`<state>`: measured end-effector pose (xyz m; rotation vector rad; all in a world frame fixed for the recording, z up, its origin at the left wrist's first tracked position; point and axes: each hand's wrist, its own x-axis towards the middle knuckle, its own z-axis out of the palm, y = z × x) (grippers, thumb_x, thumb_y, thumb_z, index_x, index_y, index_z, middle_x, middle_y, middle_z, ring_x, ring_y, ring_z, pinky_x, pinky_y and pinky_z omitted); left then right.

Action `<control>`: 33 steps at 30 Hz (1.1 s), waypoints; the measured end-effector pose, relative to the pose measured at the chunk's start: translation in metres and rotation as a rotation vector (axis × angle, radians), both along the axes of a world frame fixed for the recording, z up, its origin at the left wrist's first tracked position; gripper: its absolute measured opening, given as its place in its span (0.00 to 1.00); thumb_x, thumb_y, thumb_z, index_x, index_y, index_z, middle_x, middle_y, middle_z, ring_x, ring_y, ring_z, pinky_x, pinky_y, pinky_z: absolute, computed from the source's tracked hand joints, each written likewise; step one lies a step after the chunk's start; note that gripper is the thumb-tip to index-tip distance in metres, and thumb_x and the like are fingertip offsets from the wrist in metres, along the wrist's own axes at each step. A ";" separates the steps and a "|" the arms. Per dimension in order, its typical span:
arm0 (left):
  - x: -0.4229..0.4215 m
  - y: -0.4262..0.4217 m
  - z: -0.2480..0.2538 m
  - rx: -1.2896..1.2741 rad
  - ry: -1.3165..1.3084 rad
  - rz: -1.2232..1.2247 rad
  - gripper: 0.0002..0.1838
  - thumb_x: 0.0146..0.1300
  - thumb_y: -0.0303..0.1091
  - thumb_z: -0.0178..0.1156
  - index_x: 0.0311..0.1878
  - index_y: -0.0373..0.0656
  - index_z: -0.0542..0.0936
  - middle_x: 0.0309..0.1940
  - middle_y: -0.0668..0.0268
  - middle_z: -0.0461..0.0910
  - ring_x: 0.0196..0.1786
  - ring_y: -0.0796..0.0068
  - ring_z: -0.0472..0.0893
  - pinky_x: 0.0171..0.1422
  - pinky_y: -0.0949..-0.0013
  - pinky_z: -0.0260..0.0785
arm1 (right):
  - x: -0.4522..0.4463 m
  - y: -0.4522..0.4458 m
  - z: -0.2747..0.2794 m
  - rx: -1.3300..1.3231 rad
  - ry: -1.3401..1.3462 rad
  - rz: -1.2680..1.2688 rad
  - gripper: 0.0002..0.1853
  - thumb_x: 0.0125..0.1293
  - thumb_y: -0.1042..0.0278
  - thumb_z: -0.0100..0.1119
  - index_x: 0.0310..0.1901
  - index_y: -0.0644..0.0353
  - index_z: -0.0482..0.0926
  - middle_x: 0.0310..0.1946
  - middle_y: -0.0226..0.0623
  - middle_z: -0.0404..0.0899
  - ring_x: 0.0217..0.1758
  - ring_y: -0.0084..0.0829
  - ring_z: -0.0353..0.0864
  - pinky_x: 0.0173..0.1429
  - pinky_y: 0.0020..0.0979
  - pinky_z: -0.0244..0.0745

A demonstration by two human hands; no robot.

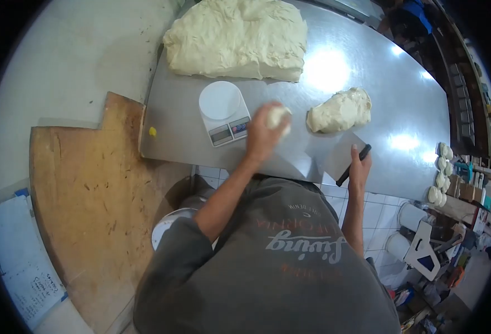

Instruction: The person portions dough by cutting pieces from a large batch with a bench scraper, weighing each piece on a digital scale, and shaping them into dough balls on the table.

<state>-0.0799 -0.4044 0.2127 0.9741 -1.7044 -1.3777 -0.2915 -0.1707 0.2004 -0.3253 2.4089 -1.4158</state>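
Observation:
My left hand (263, 132), slightly blurred, is closed around a small piece of dough (279, 118) just right of a white kitchen scale (221, 106). Nothing lies on the scale's round plate; its display is too small to read. In my right hand (359, 167) is the black handle of a dough scraper (339, 160), its broad blade close to the steel tabletop. A medium lump of dough (340, 111) rests just beyond the scraper. Farther back, a large slab of dough (237, 40) covers the table's far left part.
The steel table (390, 167) reflects bright lights. Several small dough pieces (441, 172) sit in a row at the far right. A wooden board (89, 189) extends on the left, near a sheet of written paper (25, 267). Another person (409, 22) is at the top right.

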 end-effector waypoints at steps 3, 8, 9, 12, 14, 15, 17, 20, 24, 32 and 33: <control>0.013 -0.027 0.021 0.019 -0.048 -0.102 0.35 0.65 0.43 0.78 0.70 0.41 0.75 0.54 0.50 0.86 0.52 0.54 0.88 0.59 0.57 0.81 | -0.001 -0.003 -0.003 -0.023 -0.014 0.065 0.22 0.79 0.58 0.64 0.62 0.69 0.80 0.53 0.42 0.87 0.56 0.33 0.83 0.61 0.36 0.77; -0.006 0.019 -0.083 -0.365 -0.511 -0.493 0.42 0.62 0.44 0.79 0.74 0.41 0.68 0.59 0.51 0.82 0.55 0.51 0.84 0.61 0.48 0.79 | 0.008 -0.047 0.018 0.013 0.350 0.292 0.20 0.76 0.60 0.64 0.59 0.66 0.78 0.44 0.62 0.87 0.48 0.56 0.90 0.52 0.51 0.81; -0.001 0.035 -0.095 -0.666 -0.505 -0.484 0.42 0.60 0.46 0.79 0.72 0.42 0.69 0.66 0.53 0.76 0.63 0.46 0.77 0.68 0.42 0.72 | 0.012 -0.058 0.033 0.145 0.359 0.387 0.19 0.75 0.61 0.64 0.57 0.68 0.77 0.40 0.64 0.86 0.46 0.62 0.88 0.50 0.55 0.80; 0.002 0.042 -0.096 -0.685 -0.487 -0.463 0.41 0.60 0.48 0.78 0.71 0.43 0.69 0.70 0.57 0.71 0.67 0.49 0.72 0.72 0.46 0.67 | 0.033 -0.089 0.046 0.372 0.356 0.578 0.18 0.73 0.61 0.63 0.53 0.69 0.75 0.34 0.66 0.86 0.41 0.69 0.87 0.47 0.63 0.79; 0.008 0.042 -0.092 -0.724 -0.432 -0.452 0.41 0.58 0.51 0.79 0.68 0.42 0.71 0.67 0.58 0.74 0.64 0.49 0.74 0.67 0.47 0.69 | 0.051 -0.101 0.039 0.431 0.347 0.655 0.17 0.72 0.62 0.64 0.51 0.68 0.74 0.32 0.66 0.86 0.40 0.69 0.88 0.46 0.64 0.80; 0.009 0.040 -0.090 -0.745 -0.401 -0.438 0.41 0.57 0.52 0.79 0.67 0.42 0.72 0.65 0.58 0.75 0.63 0.49 0.74 0.64 0.48 0.70 | 0.056 -0.108 0.030 0.436 0.357 0.684 0.17 0.71 0.62 0.64 0.50 0.68 0.74 0.32 0.66 0.86 0.40 0.69 0.88 0.46 0.64 0.81; 0.014 0.040 -0.090 -0.696 -0.395 -0.436 0.39 0.58 0.51 0.78 0.65 0.41 0.72 0.64 0.57 0.75 0.62 0.48 0.74 0.64 0.48 0.70 | 0.062 -0.125 -0.001 0.490 0.407 0.735 0.17 0.69 0.63 0.67 0.48 0.66 0.73 0.31 0.63 0.87 0.40 0.66 0.89 0.45 0.63 0.82; 0.026 0.042 -0.103 -0.620 -0.467 -0.426 0.34 0.59 0.43 0.77 0.63 0.40 0.73 0.61 0.55 0.75 0.58 0.45 0.74 0.64 0.47 0.69 | 0.075 -0.140 -0.044 0.466 0.431 0.720 0.17 0.73 0.62 0.66 0.52 0.65 0.73 0.32 0.61 0.87 0.38 0.65 0.89 0.46 0.63 0.80; 0.052 0.047 -0.111 -0.466 -0.472 -0.488 0.33 0.57 0.25 0.78 0.63 0.41 0.72 0.60 0.51 0.74 0.67 0.44 0.73 0.73 0.48 0.67 | 0.099 -0.145 -0.030 0.493 0.438 0.755 0.17 0.73 0.61 0.64 0.52 0.63 0.72 0.32 0.60 0.87 0.38 0.64 0.89 0.44 0.63 0.80; 0.092 -0.045 -0.008 -0.469 -0.252 -0.090 0.22 0.67 0.31 0.72 0.62 0.42 0.80 0.63 0.51 0.82 0.69 0.45 0.77 0.74 0.49 0.68 | 0.092 -0.112 -0.018 0.490 0.464 0.826 0.16 0.72 0.62 0.65 0.52 0.59 0.71 0.33 0.56 0.88 0.38 0.63 0.89 0.42 0.60 0.82; 0.094 -0.068 0.003 -0.384 -0.269 -0.072 0.20 0.71 0.36 0.70 0.63 0.44 0.81 0.64 0.51 0.82 0.73 0.43 0.75 0.77 0.44 0.65 | 0.087 -0.109 -0.020 0.483 0.447 0.841 0.16 0.73 0.61 0.65 0.52 0.59 0.71 0.32 0.56 0.87 0.38 0.63 0.89 0.42 0.60 0.81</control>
